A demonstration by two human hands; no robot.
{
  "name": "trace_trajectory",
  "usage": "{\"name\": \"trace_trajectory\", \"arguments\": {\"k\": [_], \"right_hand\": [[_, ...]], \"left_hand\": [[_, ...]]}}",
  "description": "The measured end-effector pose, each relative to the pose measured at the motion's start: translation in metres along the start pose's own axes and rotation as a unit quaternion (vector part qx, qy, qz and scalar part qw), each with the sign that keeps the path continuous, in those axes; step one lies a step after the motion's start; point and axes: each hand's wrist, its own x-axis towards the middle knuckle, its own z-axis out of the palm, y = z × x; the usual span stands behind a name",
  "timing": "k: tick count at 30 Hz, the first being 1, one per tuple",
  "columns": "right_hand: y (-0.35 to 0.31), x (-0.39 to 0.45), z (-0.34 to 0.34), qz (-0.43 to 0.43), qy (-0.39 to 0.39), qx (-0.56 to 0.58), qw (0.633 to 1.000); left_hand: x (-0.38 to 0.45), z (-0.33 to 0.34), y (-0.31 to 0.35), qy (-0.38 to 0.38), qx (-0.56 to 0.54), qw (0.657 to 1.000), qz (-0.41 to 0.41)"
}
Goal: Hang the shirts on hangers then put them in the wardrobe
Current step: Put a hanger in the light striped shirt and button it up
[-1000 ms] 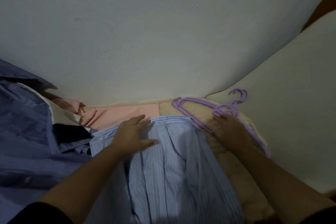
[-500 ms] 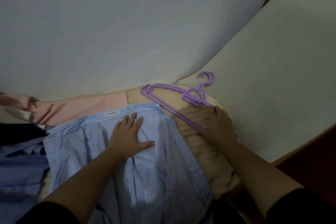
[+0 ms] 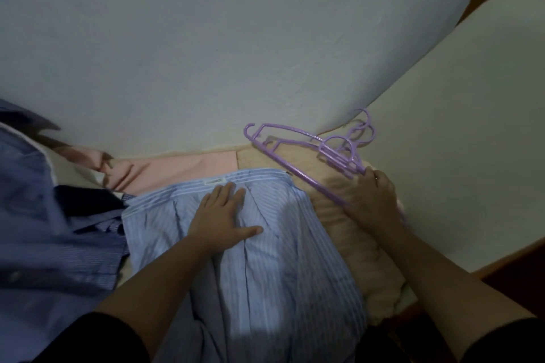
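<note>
A light blue, white-striped cotton shirt [image 3: 253, 259] lies spread flat on a beige, woolly blanket [image 3: 356, 242], its collar band with a small white label pointing toward 12 o'clock. The left hand [image 3: 219, 222] rests palm down on the shirt just below the collar, fingers straight and spread, the thumb pointing to 3 o'clock. At about 2 o'clock from the shirt, the right hand [image 3: 373, 200] curls its fingers around a bundle of thin purple plastic hangers [image 3: 330, 153], whose hooks point toward 1 o'clock against the cream mattress edge [image 3: 460, 132]. A salmon-pink cloth [image 3: 180, 168] lies just beyond the collar at 11 o'clock, and darker blue striped shirts [image 3: 53, 244] pile up at 9 o'clock, with a navy garment [image 3: 88, 197] among them. A pale grey wall [image 3: 236, 47] fills the upper view.
</note>
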Motion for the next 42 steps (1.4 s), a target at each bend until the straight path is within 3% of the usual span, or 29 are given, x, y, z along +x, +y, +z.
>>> {"name": "trace_trajectory", "arguments": {"k": [5, 12, 20, 25, 34, 42], "right_hand": [[-0.027, -0.004, -0.001, -0.089, -0.058, 0.023, 0.994], [-0.061, -0.001, 0.015, -0.184, -0.156, -0.052, 0.969], [-0.076, 0.002, 0.018, -0.238, -0.171, -0.104, 0.951], [-0.068, 0.008, 0.022, -0.221, -0.174, -0.152, 0.948], [-0.097, -0.023, -0.001, -0.231, -0.157, -0.072, 0.958], [-0.142, -0.038, 0.006, -0.254, -0.188, -0.042, 0.948]], "left_hand": [[-0.031, -0.025, -0.022, 0.023, 0.019, 0.998, -0.058], [-0.074, -0.043, -0.065, 0.023, 0.033, 0.987, -0.156], [-0.081, -0.044, -0.095, 0.045, -0.179, 0.948, -0.261], [-0.077, -0.048, -0.096, 0.028, -0.213, 0.928, -0.305], [-0.077, -0.063, -0.064, 0.090, -0.220, 0.948, -0.211], [-0.077, -0.069, -0.042, 0.172, -0.291, 0.928, -0.159]]}}
